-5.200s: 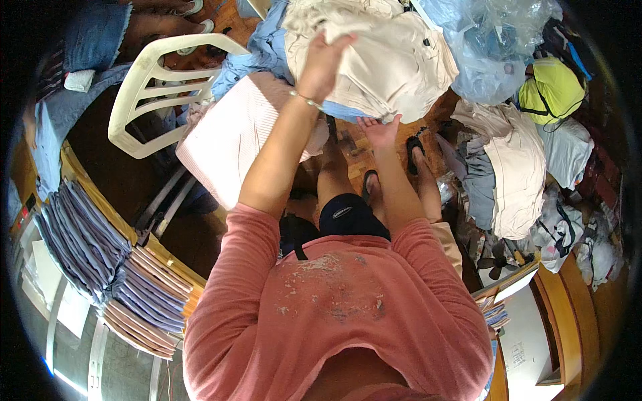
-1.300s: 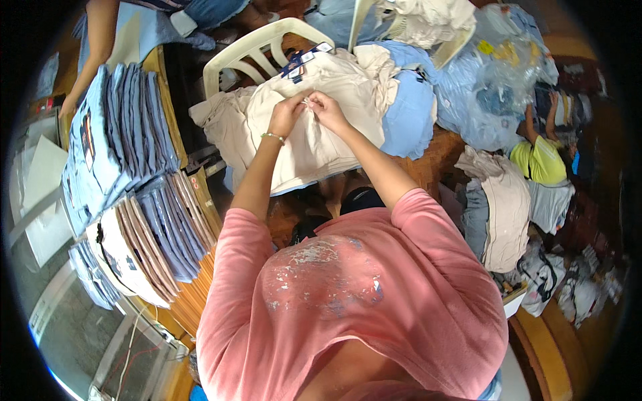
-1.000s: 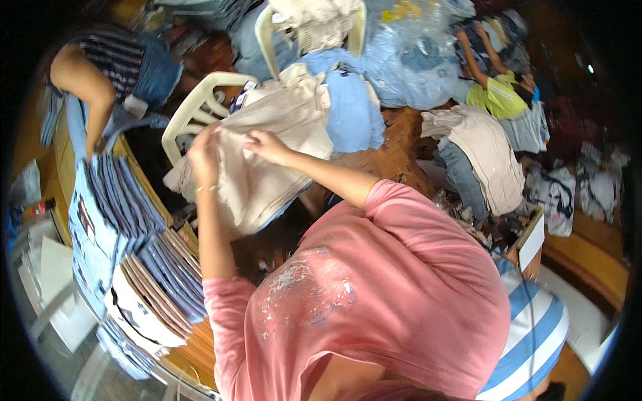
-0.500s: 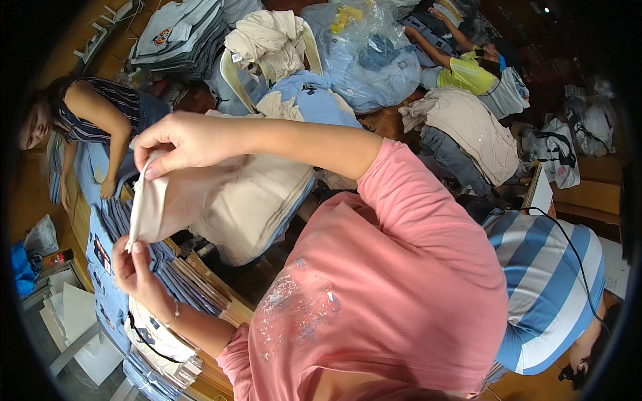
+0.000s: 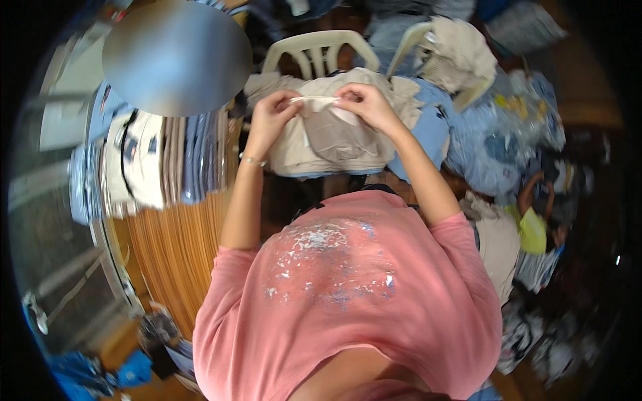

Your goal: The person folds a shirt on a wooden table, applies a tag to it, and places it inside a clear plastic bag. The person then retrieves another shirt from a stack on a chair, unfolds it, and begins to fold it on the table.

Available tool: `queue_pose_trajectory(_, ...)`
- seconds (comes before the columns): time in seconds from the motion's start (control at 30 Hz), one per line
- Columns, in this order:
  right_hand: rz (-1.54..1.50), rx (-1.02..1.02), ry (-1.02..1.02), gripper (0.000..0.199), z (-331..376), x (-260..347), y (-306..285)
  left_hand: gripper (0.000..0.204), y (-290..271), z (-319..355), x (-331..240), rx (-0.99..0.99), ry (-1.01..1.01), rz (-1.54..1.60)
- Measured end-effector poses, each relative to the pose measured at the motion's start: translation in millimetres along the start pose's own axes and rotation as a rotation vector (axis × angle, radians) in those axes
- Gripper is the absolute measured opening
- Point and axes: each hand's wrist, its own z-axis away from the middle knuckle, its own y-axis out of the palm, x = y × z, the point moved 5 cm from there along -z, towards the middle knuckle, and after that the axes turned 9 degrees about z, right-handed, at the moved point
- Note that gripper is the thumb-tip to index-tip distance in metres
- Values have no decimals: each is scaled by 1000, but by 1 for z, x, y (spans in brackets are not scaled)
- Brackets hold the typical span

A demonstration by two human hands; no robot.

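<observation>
My left hand [image 5: 273,117] and my right hand [image 5: 366,105] each pinch one end of a thin pale beige cloth [image 5: 332,137]. Its narrow white upper edge is stretched straight between my fingertips. The rest hangs down in shade; what garment part it is I cannot make out. Below and behind it lies a stack of cream garments [image 5: 292,155], with a blue layer showing along the bottom. A bracelet circles my left wrist.
Folded garments [image 5: 144,157] stand in rows on a wooden table [image 5: 177,244] at left. Plastic chairs [image 5: 319,40] stand behind the stack, one bearing beige cloth [image 5: 461,57]. Bagged blue garments [image 5: 491,150] lie at right, near a person in yellow [image 5: 533,227]. A blurred patch hides the upper left.
My view has turned, so the table now lies left and the stack straight ahead. Both hands have come round in front of me, still gripping the cloth, its edge now level.
</observation>
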Motion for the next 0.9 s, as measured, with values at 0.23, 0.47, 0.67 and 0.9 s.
queue_pose_trajectory(0.23,520,-112,-291,13,8,38,6,15,-13,21,1,-23,101,-120)
queue_pose_trajectory(0.47,647,-162,-402,14,17,37,0,14,-5,24,8,-56,135,-148)
queue_pose_trajectory(0.67,676,24,-411,11,20,33,1,14,6,29,-2,-26,143,-245)
queue_pose_trajectory(0.9,837,243,-534,33,-32,-75,63,16,75,68,-20,334,390,-381)
